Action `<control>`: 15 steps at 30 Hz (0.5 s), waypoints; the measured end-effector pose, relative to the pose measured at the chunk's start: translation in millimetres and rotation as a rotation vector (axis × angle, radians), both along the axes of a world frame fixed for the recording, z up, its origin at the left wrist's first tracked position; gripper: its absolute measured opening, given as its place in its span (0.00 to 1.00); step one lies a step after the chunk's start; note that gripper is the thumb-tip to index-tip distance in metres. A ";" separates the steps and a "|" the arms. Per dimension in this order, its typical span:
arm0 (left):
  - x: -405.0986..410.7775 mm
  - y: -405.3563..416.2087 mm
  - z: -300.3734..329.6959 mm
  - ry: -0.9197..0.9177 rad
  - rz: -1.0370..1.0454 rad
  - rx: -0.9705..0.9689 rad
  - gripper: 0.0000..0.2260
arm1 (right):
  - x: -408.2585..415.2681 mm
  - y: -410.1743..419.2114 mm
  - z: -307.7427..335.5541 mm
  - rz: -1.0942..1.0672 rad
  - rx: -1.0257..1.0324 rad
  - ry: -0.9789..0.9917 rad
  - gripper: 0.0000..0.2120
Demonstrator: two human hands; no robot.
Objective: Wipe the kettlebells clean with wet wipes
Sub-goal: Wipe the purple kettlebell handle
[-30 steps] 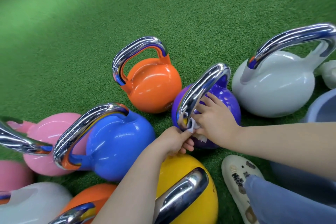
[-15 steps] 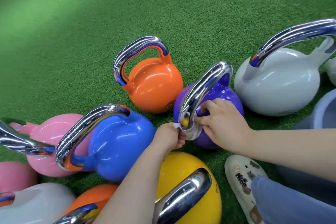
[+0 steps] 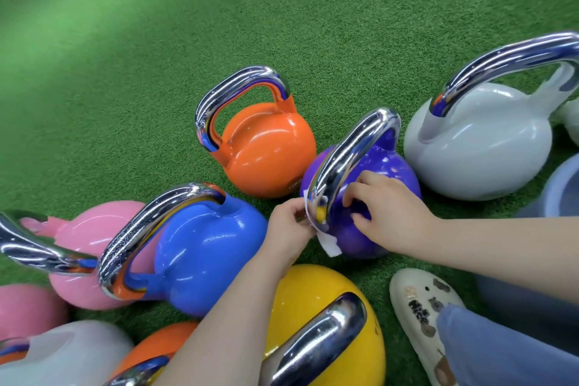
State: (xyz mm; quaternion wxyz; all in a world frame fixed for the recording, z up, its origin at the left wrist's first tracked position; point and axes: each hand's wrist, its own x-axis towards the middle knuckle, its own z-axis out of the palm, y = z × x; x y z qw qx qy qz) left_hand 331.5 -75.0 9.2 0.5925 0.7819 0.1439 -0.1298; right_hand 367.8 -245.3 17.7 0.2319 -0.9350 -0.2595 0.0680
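Head view: we look down on a floor of short, nubby green turf (image 3: 282,9) crowded with kettlebells, each a glossy round body under a curved, mirror-bright chrome handle. The purple kettlebell (image 3: 388,178) stands near the middle, between an orange kettlebell (image 3: 269,153) to its left and a larger pale grey kettlebell (image 3: 482,147) to its right. A thin white wet wipe (image 3: 327,241) is wrapped round the near leg of the purple one's handle, where chrome meets the painted body, its loose end hanging down in a flat strip. Our left hand (image 3: 288,229) pinches the wipe's left edge between thumb and fingertips, just beside the handle. Our right hand (image 3: 391,216) reaches in from the right with fingers curled through the handle opening against the purple body; we cannot tell whether it holds the wipe's other end. A blue kettlebell (image 3: 206,247) with droplets beaded on its handle sits left of the hands, touching a pink kettlebell (image 3: 94,229) behind it. A yellow kettlebell (image 3: 307,298) lies under the left forearm. At the right edge shows the rounded rim of a grey-blue basin (image 3: 560,191); its contents are out of view. A cream clog (image 3: 419,307) with charms and a blue trouser leg (image 3: 501,354) fill the lower right.
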 end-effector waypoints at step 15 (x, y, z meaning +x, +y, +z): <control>9.9 21.4 2.3 0.040 -0.272 -0.001 0.05 | 26.8 3.2 9.3 -0.180 0.192 0.319 0.08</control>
